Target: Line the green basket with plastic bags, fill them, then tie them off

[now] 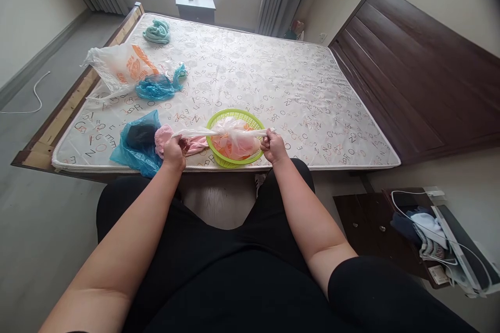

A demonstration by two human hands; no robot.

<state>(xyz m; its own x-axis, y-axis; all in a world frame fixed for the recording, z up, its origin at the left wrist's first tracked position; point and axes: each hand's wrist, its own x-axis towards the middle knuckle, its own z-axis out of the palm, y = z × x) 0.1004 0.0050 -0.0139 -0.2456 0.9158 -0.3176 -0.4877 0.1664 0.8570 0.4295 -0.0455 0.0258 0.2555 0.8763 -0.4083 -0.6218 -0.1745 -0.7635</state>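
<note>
A knotted plastic bag (234,143), whitish with orange print and something pinkish showing through, sits in a lime-green basket (219,158) near the mattress's front edge. Its two ends are stretched out sideways. My left hand (174,152) is closed on the left end, and my right hand (273,145) grips the right end just past the basket's rim. Behind my left hand lies a pink cloth (197,144), part of it hidden by that hand. Left of it is a blue plastic bag (146,158) with a dark item (141,136) in or on it.
On the mattress (304,93) are a white-and-orange plastic bag (121,65), a crumpled blue bag (156,87) and a coiled teal cloth (157,31). A dark headboard (394,73) rises at the right, above a cluttered nightstand (363,218). A white cable (37,94) lies on the floor.
</note>
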